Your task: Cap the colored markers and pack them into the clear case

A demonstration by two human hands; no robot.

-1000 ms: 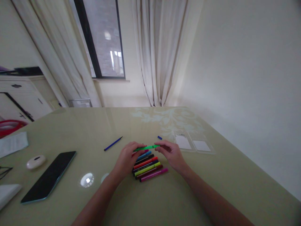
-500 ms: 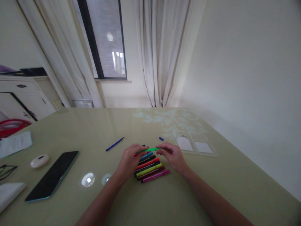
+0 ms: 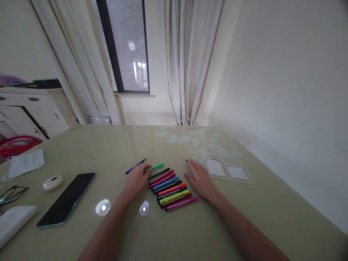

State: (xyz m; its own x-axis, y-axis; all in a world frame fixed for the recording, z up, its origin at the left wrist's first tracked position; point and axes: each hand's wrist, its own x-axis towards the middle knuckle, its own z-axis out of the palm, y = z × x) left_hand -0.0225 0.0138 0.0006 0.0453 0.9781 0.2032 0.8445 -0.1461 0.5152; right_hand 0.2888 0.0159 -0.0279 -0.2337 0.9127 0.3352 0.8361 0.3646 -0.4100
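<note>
My left hand (image 3: 137, 178) has its fingers closed around the left end of a green marker (image 3: 157, 166), which is at the far end of a row of markers. A blue marker without its cap (image 3: 131, 169) lies beside the same hand, partly covered by it. My right hand (image 3: 200, 178) rests low over the table with its fingers stretched out. Its fingertips touch or nearly touch a small blue cap (image 3: 186, 160). Between the hands are several capped markers side by side, among them an orange one (image 3: 172, 190), a yellow-green one (image 3: 174, 197) and a magenta one (image 3: 182, 204).
To the right stands a clear plastic case (image 3: 230, 174) with white inserts. A dark-screened phone (image 3: 66, 199), a white oval object (image 3: 53, 183), glasses (image 3: 13, 194) and a face mask (image 3: 27, 162) lie at the left. A wall (image 3: 293, 90) borders the table's right side.
The green marker has come down from between both hands to the row's far end. My right hand has let go of it and moved to the blue cap; my left hand has shifted left.
</note>
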